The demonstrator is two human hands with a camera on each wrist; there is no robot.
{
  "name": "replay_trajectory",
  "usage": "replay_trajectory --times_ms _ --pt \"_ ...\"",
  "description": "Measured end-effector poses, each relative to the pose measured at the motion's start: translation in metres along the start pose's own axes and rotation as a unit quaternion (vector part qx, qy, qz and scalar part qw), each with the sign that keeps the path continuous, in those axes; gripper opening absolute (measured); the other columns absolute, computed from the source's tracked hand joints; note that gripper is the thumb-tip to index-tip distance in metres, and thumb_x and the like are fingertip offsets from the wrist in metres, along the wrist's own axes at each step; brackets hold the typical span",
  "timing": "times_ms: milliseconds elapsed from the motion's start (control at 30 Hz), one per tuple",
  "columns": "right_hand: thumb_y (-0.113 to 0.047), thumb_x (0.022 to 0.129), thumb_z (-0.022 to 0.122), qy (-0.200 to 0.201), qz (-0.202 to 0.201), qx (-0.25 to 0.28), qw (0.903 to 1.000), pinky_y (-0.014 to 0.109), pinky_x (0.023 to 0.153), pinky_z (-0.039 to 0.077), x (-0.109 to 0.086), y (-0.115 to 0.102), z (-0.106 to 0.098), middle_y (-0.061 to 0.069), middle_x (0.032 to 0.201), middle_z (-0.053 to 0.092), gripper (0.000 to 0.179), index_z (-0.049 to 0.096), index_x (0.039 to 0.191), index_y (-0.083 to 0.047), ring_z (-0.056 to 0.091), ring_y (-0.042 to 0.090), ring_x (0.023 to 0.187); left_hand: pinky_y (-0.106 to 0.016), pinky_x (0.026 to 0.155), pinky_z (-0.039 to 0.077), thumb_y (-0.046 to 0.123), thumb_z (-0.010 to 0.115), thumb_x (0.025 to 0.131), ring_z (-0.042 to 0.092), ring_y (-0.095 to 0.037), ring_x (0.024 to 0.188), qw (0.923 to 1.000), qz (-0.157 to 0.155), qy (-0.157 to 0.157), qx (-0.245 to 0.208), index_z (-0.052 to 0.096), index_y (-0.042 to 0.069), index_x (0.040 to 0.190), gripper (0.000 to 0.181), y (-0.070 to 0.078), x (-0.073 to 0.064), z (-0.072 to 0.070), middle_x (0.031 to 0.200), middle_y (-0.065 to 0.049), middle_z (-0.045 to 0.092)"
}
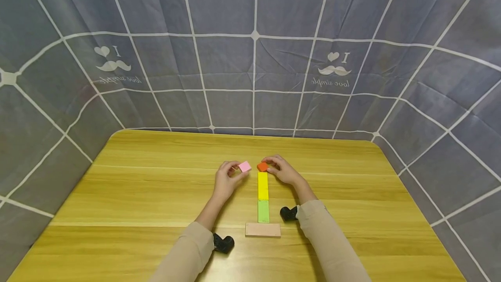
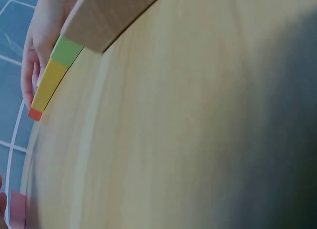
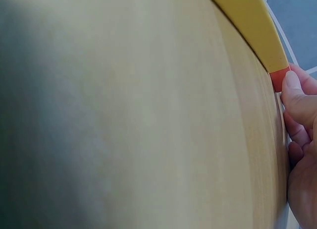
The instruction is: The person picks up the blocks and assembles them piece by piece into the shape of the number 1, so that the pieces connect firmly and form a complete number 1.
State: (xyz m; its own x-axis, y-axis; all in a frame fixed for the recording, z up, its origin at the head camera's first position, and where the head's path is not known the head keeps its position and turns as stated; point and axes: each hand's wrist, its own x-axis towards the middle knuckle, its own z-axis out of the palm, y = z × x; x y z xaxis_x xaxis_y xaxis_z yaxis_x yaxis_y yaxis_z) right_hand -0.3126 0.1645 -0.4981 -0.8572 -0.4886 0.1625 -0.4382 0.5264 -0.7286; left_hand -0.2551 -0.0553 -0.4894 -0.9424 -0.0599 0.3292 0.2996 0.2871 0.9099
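Between the thumb and fingers of my left hand [image 1: 225, 182] is a pink block [image 1: 245, 166], seen at the lower left edge in the left wrist view. My right hand [image 1: 285, 172] pinches a small orange-red block [image 1: 262, 167] at the far end of a row. Touching that block is a long yellow block [image 1: 263, 186], followed by a green block [image 1: 263, 211] toward me. A flat light-wood block [image 1: 263, 230] lies crosswise at the near end of the row. The right wrist view shows my thumb on the orange-red block's side, against the yellow one.
The wooden table [image 1: 156, 203] reaches back to a grey curtain [image 1: 223, 64] with white lines, which also hangs along both sides. A black wrist device sits at each cuff, one left [image 1: 224, 244] and one right [image 1: 288, 213].
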Motion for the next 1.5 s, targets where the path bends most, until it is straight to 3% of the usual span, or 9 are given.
replay_trajectory --times_ms 300,700,933,1167,1367,1500 --pt "-0.006 0.09 0.055 -0.001 0.002 0.007 1.0 0.042 0.09 0.038 0.002 0.0 -0.001 0.015 0.111 0.051 0.028 0.056 0.118 -0.003 0.047 0.028 0.098 -0.04 0.073 0.044 0.014 0.078 0.071 0.052 -0.03 0.083 0.9998 0.01 -0.011 0.011 0.065 -0.002 0.096 0.032 0.001 0.0 0.014 0.088 -0.016 0.058" --pt "-0.005 0.089 0.056 0.0 0.003 0.005 1.0 0.043 0.09 0.039 0.002 0.001 0.0 0.015 0.11 0.052 0.028 0.057 0.117 -0.002 0.047 0.028 0.098 -0.036 0.074 0.046 0.011 0.076 0.073 0.053 -0.026 0.082 0.9998 -0.017 0.001 0.008 0.064 -0.005 0.097 0.032 -0.006 0.004 0.023 0.088 -0.015 0.058" --pt "-0.006 0.089 0.056 0.001 0.001 0.009 1.0 0.042 0.088 0.039 0.002 0.002 -0.001 0.015 0.108 0.052 0.028 0.057 0.117 -0.002 0.048 0.028 0.097 -0.034 0.074 0.046 0.013 0.076 0.073 0.052 -0.024 0.082 0.9989 -0.031 -0.012 0.032 0.065 -0.003 0.098 0.032 -0.008 0.008 0.027 0.088 -0.014 0.058" --pt "-0.006 0.089 0.056 0.004 0.007 0.004 1.0 0.038 0.084 0.04 0.001 -0.002 -0.002 0.013 0.104 0.052 0.027 0.058 0.116 -0.003 0.048 0.025 0.092 -0.034 0.073 0.044 0.014 0.076 0.073 0.052 -0.024 0.081 0.9972 -0.014 -0.026 0.069 0.065 -0.002 0.096 0.03 -0.008 0.01 0.029 0.086 -0.013 0.058" --pt "0.005 0.087 0.054 0.011 -0.006 0.029 0.9995 0.05 0.083 0.039 -0.004 -0.025 -0.007 0.023 0.102 0.051 0.026 0.055 0.113 0.007 0.047 0.037 0.092 -0.033 0.075 0.042 0.016 0.076 0.074 0.051 -0.023 0.083 0.995 -0.024 -0.035 0.09 0.066 -0.001 0.097 0.031 -0.009 0.011 0.03 0.087 -0.012 0.058" --pt "0.003 0.088 0.054 0.011 -0.002 0.025 0.9996 0.049 0.085 0.038 -0.003 -0.019 -0.005 0.022 0.106 0.051 0.027 0.056 0.115 0.005 0.047 0.036 0.094 -0.033 0.075 0.042 0.017 0.077 0.073 0.051 -0.023 0.083 0.9933 -0.022 -0.039 0.106 0.066 0.0 0.097 0.031 -0.01 0.011 0.03 0.087 -0.01 0.058"
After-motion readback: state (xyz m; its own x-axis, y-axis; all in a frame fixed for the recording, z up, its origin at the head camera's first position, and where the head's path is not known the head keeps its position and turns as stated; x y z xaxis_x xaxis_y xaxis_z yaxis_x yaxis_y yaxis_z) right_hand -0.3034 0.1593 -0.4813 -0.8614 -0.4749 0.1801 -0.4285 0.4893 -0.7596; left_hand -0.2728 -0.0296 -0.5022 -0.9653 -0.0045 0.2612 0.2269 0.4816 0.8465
